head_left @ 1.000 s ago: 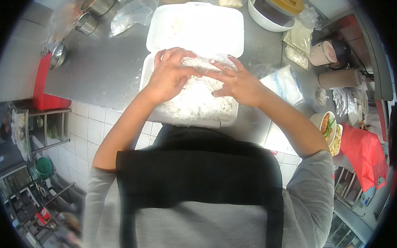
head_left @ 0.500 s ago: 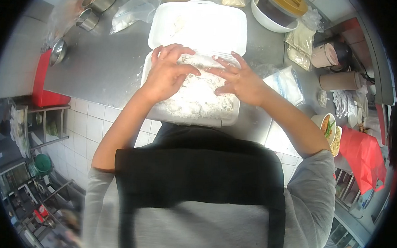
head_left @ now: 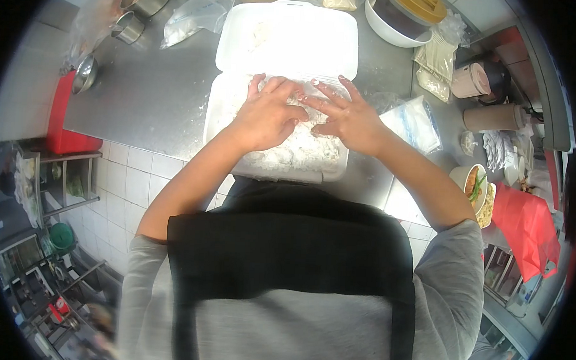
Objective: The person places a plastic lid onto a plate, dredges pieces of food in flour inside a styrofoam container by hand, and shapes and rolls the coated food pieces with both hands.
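An open white foam clamshell box [head_left: 219,108] lies on a steel counter, its lid [head_left: 286,40] folded back. The near half holds lumpy, flour-coated food [head_left: 289,156]. My left hand [head_left: 268,116] lies palm down on the floury food, fingers spread toward the hinge. My right hand [head_left: 347,118] rests flat beside it on the right part of the food, fingers pointing left. The fingertips of both hands almost meet over the middle of the box. Neither hand grips anything that I can see.
Steel cups [head_left: 131,25] and a clear plastic bag [head_left: 195,15] stand at the back left. A white bowl [head_left: 388,21], bags of flour [head_left: 417,121], tan cups [head_left: 493,114] and a plate of food [head_left: 475,183] crowd the right. A red bin [head_left: 61,124] sits at the counter's left edge.
My left hand has slid to the right across the food, closer to my right hand. My right hand has stayed nearly still.
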`<action>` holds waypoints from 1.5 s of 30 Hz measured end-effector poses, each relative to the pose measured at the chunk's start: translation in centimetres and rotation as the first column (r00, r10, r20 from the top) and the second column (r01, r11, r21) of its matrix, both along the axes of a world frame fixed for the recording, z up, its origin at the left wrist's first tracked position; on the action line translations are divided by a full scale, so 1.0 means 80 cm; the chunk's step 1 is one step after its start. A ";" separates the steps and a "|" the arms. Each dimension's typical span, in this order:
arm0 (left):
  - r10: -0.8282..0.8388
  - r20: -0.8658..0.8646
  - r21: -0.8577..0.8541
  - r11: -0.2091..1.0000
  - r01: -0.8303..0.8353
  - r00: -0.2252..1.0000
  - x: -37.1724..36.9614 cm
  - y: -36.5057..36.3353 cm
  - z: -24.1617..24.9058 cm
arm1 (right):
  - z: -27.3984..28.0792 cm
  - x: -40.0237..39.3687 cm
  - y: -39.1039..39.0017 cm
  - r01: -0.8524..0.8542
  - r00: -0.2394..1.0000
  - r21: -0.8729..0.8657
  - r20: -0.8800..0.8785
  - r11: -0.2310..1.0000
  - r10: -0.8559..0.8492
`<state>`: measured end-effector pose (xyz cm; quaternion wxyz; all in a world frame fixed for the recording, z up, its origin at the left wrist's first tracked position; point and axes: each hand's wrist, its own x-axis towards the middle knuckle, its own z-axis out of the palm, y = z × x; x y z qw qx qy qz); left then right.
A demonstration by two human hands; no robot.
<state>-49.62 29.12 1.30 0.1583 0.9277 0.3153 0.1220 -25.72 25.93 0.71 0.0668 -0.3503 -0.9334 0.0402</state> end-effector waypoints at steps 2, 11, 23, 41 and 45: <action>0.022 0.004 -0.032 0.999 -0.022 1.000 0.001 -0.004 -0.009 | 0.000 0.000 -0.001 0.007 1.000 0.004 0.007 1.000 -0.007; 0.038 0.003 -0.006 0.999 -0.038 0.999 0.004 0.000 -0.016 | 0.010 -0.001 0.002 0.082 0.996 -0.034 -0.020 0.996 -0.083; 0.072 -0.070 -0.047 0.996 -0.075 0.995 0.008 0.006 -0.013 | -0.005 -0.016 0.011 0.186 0.982 -0.056 -0.003 0.981 -0.187; 0.085 -0.065 -0.059 0.994 -0.089 0.994 0.012 0.003 -0.019 | 0.003 -0.042 0.003 0.365 0.931 -0.143 0.058 0.920 -0.361; 0.084 -0.053 -0.049 0.995 -0.086 0.995 0.014 0.003 -0.020 | -0.003 -0.041 0.000 0.371 0.928 -0.113 0.021 0.922 -0.371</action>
